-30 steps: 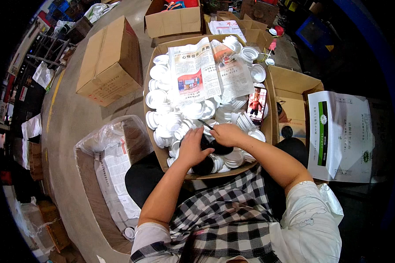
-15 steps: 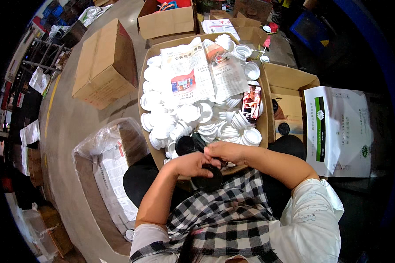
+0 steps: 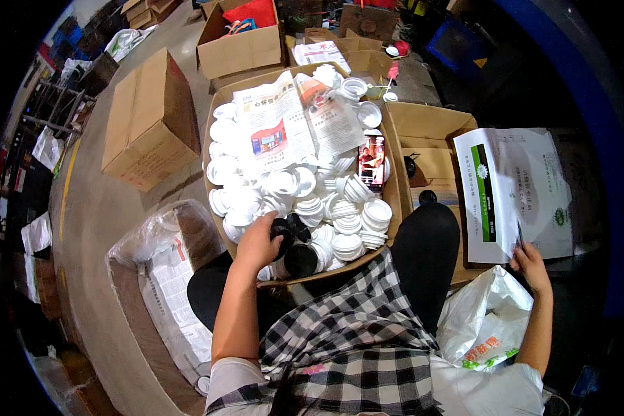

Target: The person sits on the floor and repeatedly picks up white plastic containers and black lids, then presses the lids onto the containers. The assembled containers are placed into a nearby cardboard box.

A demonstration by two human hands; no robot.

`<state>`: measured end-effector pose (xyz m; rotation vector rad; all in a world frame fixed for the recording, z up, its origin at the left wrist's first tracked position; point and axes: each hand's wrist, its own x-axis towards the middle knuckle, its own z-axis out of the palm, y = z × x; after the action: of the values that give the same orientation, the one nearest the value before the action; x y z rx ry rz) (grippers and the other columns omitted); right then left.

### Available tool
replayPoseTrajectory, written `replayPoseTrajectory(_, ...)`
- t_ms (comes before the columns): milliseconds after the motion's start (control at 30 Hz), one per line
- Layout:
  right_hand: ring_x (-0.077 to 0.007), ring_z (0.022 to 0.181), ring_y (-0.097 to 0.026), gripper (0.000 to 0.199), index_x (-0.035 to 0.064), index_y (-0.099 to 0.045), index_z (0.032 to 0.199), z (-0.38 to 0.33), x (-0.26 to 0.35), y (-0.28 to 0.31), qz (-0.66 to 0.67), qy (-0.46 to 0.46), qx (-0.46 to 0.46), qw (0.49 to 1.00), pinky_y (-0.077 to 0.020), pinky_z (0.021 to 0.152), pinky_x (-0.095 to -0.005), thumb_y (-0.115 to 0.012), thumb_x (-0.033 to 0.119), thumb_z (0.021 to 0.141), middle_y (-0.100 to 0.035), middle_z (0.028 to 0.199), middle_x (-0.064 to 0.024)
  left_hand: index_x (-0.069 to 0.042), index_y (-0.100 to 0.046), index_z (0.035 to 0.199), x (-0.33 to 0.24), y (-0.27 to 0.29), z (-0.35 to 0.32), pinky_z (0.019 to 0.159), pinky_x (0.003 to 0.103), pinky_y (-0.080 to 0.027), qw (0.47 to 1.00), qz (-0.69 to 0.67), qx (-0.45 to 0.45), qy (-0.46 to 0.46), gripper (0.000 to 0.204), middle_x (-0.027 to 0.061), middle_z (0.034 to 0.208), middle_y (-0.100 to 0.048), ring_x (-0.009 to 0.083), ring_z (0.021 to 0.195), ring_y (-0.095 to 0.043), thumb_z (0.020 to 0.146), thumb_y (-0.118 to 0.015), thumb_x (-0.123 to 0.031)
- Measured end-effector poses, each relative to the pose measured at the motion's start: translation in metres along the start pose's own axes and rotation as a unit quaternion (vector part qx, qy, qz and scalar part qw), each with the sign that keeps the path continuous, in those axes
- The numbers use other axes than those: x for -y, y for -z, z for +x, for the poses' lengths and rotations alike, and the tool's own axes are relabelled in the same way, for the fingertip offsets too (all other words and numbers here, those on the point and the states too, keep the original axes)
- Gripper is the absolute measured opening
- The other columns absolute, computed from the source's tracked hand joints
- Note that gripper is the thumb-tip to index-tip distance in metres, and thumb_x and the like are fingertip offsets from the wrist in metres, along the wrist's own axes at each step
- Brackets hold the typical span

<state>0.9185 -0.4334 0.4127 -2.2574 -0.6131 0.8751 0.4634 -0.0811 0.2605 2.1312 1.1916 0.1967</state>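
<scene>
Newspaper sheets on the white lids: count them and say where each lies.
2. One newspaper sheet covers the lids at the box's far left-middle; a second sheet lies beside it on the right. More may be hidden beneath.

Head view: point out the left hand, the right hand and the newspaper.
left hand [image 3: 258,243], head view, back of the hand
right hand [image 3: 530,261], head view, back of the hand
newspaper [image 3: 274,125], head view, middle of the left sheet

A single head-worn fisheye view looks steeply down from above the seated person, facing forward over their checked shirt and black-trousered knees. The large open cardboard box of white plastic lids [image 3: 305,187] fills the centre at close range, and straight edges bow toward the dark circular rim.
</scene>
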Motion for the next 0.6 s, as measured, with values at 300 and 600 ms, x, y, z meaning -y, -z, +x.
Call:
replayPoseTrajectory(300, -0.0297, 0.072, -0.061, 0.033, 0.0003, -0.063, 0.08, 0.003, -0.114, 0.051, -0.502, 0.002, -0.001, 0.865, -0.0473, 0.066, -0.0386, -0.073, 0.027, 0.064, -0.062, 0.078, -0.0172, -0.001, -0.052, 0.11, -0.016, -0.016, 0.011, 0.086, 0.04, -0.04, 0.985, -0.03, -0.114, -0.125, 0.042, 0.0191, 0.106, -0.055, 0.0366, 0.1, -0.05, 0.071, -0.066, -0.009)
replayPoseTrajectory(600, -0.0312, 0.08, -0.061, 0.039, 0.0017, -0.059, 0.102, 0.305, -0.045, -0.139, -0.22, 0.186, 0.012, 0.958, -0.0474, 0.072, -0.0372, -0.063, 0.03, 0.076, -0.063, 0.086, -0.018, -0.003, -0.059, 0.099, -0.026, -0.044, 0.021, 0.069, 0.032, -0.048, 0.99, -0.082, -0.04, -0.103, 0.025, 0.0132, 0.09, -0.061, 0.0251, 0.079, -0.061, 0.074, -0.064, -0.004)
